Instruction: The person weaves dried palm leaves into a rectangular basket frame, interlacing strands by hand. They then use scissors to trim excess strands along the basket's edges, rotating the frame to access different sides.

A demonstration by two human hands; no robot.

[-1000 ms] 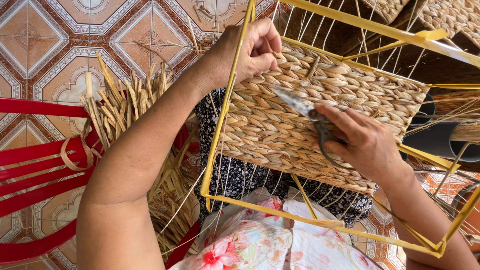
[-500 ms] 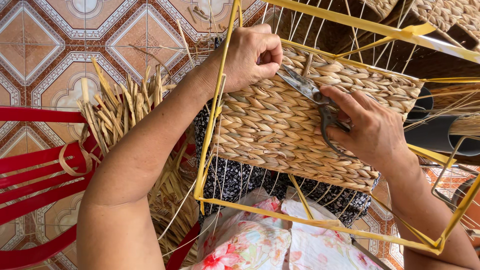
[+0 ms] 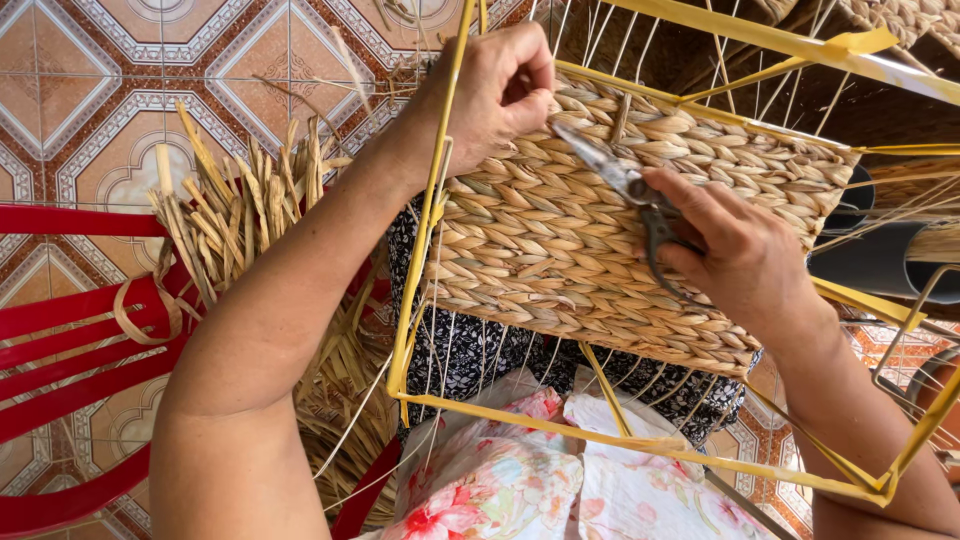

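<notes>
Your right grip (image 3: 735, 265) clasps the scissors (image 3: 628, 190), blades slanting up-left across the weave (image 3: 560, 270) toward your left grip (image 3: 497, 90), pinched shut on a strand there.

Grey metal scissors (image 3: 628, 188) lie tilted across the half-woven straw panel (image 3: 560, 270) on its yellow frame (image 3: 425, 250)

Left forearm: I see it run bare from the lower left up toward the top centre, wrist bent slightly inward. Left hand (image 3: 497, 95): curled into a loose fist, thumb pressed against the bent forefinger in a pinch, knuckles facing me. Right forearm: enters from the lower right, angled up and left. Right hand (image 3: 735, 250): back toward me, fingers folded closed, forefinger stretched out leftward.
</notes>
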